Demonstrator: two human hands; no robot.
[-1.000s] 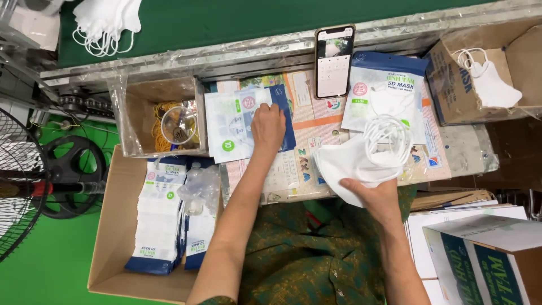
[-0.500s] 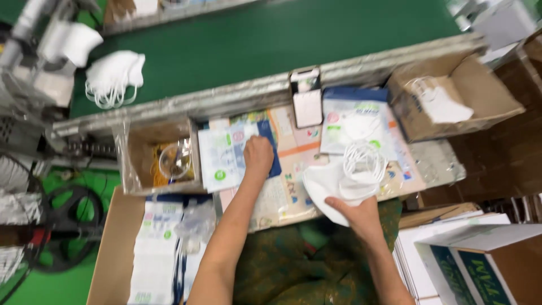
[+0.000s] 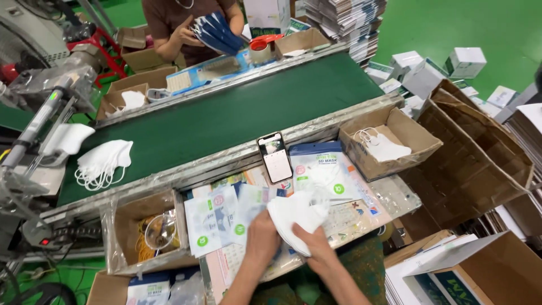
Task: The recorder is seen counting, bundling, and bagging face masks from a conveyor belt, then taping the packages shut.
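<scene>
Both my hands hold a stack of white folded face masks (image 3: 296, 217) above the small work table (image 3: 395, 197). My left hand (image 3: 262, 237) grips its left edge, my right hand (image 3: 310, 244) holds it from below. Just left of the stack lie flat plastic mask pouches (image 3: 217, 220). Behind it a blue-and-white pouch (image 3: 319, 169) lies on the table, and a phone (image 3: 276, 158) leans against the conveyor rail.
A green conveyor belt (image 3: 237, 113) carries a bunch of white masks (image 3: 104, 161). Cardboard boxes stand left (image 3: 121, 226) and right (image 3: 418, 144), the right one holding masks. Across the belt another person (image 3: 192, 22) handles blue pouches. More cartons sit at right (image 3: 485, 169).
The view has tilted up, showing the belt and the person opposite. My left hand left the pouches and came to the mask stack, which both hands now hold.
</scene>
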